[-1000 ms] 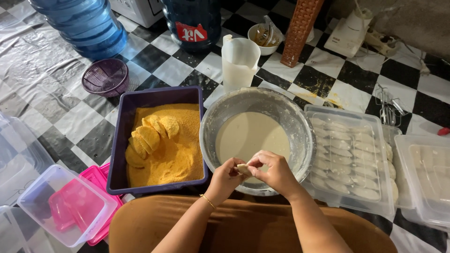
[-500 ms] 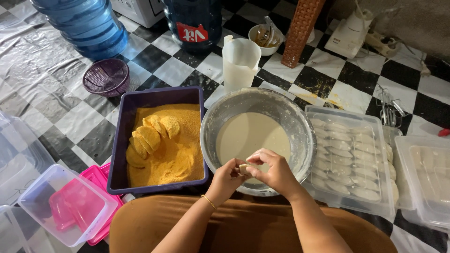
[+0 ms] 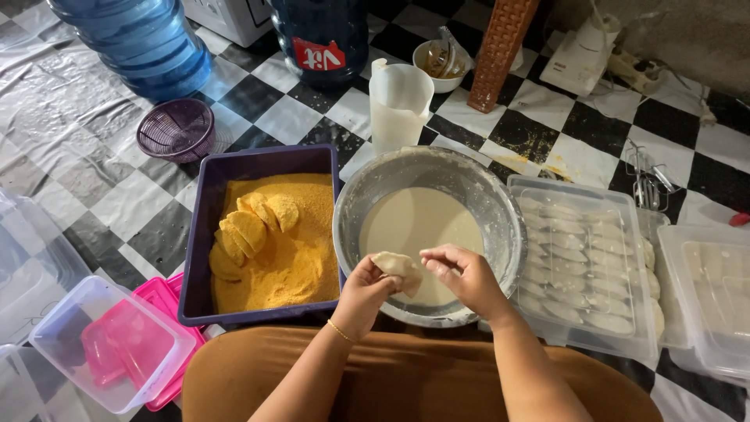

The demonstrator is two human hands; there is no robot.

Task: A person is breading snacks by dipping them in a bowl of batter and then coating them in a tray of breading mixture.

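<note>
Both of my hands hold a pale folded dumpling (image 3: 397, 266) over the near rim of a metal bowl (image 3: 500, 205) of cream-coloured batter (image 3: 418, 223). My left hand (image 3: 366, 293) grips its left end and my right hand (image 3: 462, 275) pinches its right side. Left of the bowl stands a dark purple tub (image 3: 201, 211) filled with yellow breadcrumbs (image 3: 293, 262), with several crumbed dumplings (image 3: 248, 227) lying in a row on top. Right of the bowl a clear lidded box (image 3: 582, 262) holds rows of plain white dumplings.
A white measuring jug (image 3: 400, 105), a small purple basket (image 3: 176, 129), a blue water bottle (image 3: 137, 39) and a brown woven column (image 3: 500, 51) stand behind. Clear and pink boxes (image 3: 117, 344) lie at near left, more clear boxes (image 3: 707, 293) at right. Whisk beaters (image 3: 648, 184) rest on the tiles.
My hands have shifted slightly up over the batter, and the dumpling now shows more fully between them.
</note>
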